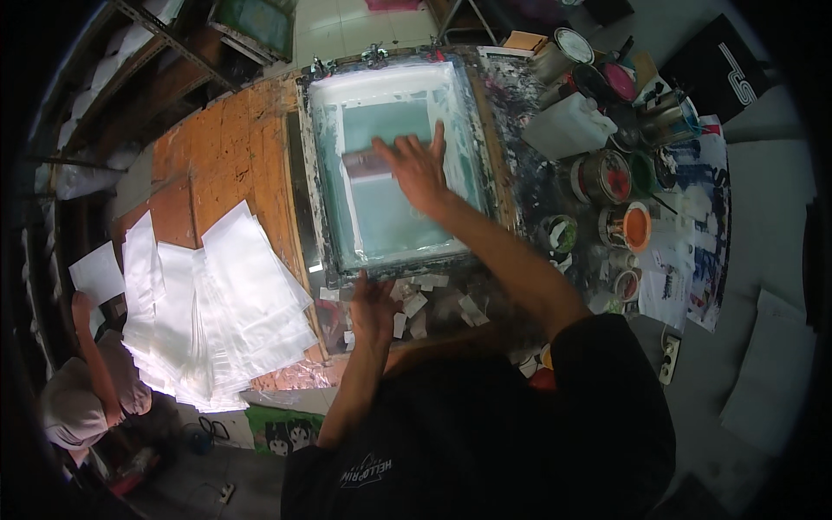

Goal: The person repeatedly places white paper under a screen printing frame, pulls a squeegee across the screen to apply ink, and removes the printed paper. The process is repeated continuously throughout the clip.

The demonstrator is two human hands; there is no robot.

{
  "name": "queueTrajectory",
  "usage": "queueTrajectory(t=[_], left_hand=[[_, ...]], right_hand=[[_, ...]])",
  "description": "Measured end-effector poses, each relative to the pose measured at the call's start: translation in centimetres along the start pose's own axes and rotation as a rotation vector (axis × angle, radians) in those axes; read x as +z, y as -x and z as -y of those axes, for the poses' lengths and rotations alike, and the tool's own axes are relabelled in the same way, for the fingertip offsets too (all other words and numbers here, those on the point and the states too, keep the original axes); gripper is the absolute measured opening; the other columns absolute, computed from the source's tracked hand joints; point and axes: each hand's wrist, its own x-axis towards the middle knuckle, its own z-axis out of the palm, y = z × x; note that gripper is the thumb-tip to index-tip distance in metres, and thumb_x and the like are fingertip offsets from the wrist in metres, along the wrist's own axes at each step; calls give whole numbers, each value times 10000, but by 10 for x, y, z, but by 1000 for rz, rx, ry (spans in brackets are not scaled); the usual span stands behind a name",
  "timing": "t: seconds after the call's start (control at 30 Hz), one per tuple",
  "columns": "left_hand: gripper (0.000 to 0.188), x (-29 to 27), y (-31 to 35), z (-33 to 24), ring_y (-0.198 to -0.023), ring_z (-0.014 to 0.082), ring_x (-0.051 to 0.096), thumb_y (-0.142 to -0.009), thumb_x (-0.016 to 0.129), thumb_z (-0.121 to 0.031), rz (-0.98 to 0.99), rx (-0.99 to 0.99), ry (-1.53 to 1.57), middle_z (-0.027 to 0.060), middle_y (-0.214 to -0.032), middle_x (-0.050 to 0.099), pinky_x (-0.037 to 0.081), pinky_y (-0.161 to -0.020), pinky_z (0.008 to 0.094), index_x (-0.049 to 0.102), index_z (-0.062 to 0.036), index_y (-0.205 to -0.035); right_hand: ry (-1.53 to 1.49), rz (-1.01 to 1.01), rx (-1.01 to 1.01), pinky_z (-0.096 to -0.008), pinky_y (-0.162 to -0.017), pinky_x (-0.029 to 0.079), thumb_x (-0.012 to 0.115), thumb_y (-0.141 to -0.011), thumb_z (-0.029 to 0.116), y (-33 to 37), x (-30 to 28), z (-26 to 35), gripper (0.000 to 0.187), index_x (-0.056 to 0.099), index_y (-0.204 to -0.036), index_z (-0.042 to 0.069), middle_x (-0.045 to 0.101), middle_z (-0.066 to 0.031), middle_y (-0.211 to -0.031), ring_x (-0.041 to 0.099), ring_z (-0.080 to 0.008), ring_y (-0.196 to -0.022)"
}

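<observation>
A screen-printing frame [478,165] with a pale green mesh lies on the worktable in front of me. Over its middle is my right hand [418,173], slightly blurred, with one finger stuck out. Under its other fingers is a short brown strip that looks like a squeegee [364,165], partly hidden and smeared by motion. My left hand [374,310] is at the frame's near edge, its thumb up against the rim and its fingers partly in shadow. Left of the frame lies a fanned stack of white sheets [186,303].
Hinge clamps [375,56] stand at the frame's far edge. Paint cans [604,178], a white jug [568,126] and an orange paint pot [637,227] crowd the right side. Paper scraps [416,303] lie near the frame. Another person [95,381] is at the far left.
</observation>
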Motion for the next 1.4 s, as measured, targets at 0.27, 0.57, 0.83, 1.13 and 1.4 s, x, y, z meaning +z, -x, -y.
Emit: queueTrajectory(t=[0.27,0.57,0.83,1.13,1.4], left_hand=[[453,-4,-8,-6,-1266,290,503,-960,659,-532,-79,-90,73,79,-1163,558,379,-897,539,563,-112,-1098],[296,-4,17,-18,-1198,283,586,-944,729,-427,123,-25,100,62,-1041,662,451,-936,476,635,-149,-975],[198,54,66,-94,-1140,339,671,-915,710,-127,500,316,9,133,-1103,717,449,-1074,537,658,-49,-1089],[284,100,-180,-157,-938,307,711,-980,649,-256,-145,1179,-1041,154,-1006,747,523,-863,429,742,-2,-1067],[162,130,-156,-116,-661,304,688,-929,689,-136,-19,1303,-1087,173,-791,726,538,-652,366,748,-6,-1007]], right_hand=[[-42,169,87,-664,-1031,304,689,-846,61,-95,20,-54,534,584,-1350,204,634,-83,-1040,605,-293,-1109],[-198,126,-67,-496,-907,351,695,-827,84,70,-98,45,592,604,-1405,175,561,-85,-986,546,-267,-989],[-88,-126,-84,-471,-872,385,689,-910,471,16,-210,70,546,623,-1359,169,518,-55,-908,516,-242,-884],[-238,-38,-197,-382,-649,474,594,-1012,420,-138,-295,26,450,731,-1077,-3,566,-76,-620,514,-193,-538],[-380,376,162,-448,-720,528,563,-1047,408,-188,-348,22,467,699,-1145,-27,590,-47,-626,523,-176,-529]])
